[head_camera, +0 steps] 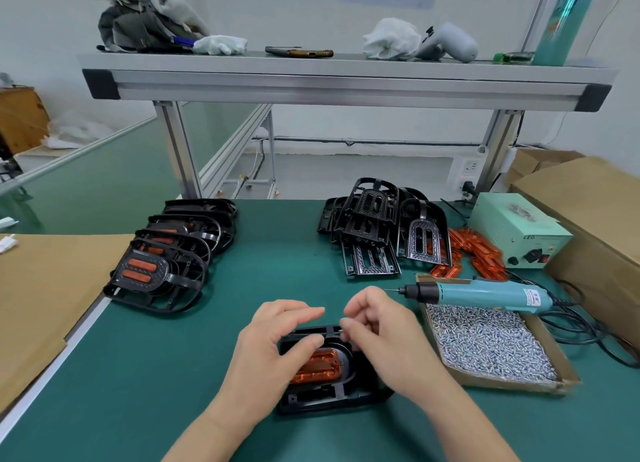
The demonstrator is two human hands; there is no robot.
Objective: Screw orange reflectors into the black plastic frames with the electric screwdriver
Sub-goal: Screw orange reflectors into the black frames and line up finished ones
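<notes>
A black plastic frame (323, 394) lies on the green mat near the front edge, with an orange reflector (320, 366) seated in it. My left hand (273, 349) rests on the frame, its thumb pressing the reflector's top edge. My right hand (375, 330) pinches a small screw (341, 330) just above the frame's far edge. The teal electric screwdriver (485, 293) lies across the rim of the screw box, untouched.
A cardboard box of silver screws (491, 343) sits at right. Bare black frames (377, 229) and loose orange reflectors (479, 253) lie behind it, beside a pale green power supply (519, 229). Frames fitted with reflectors (166, 264) are stacked at left. A metal shelf (346, 80) spans overhead.
</notes>
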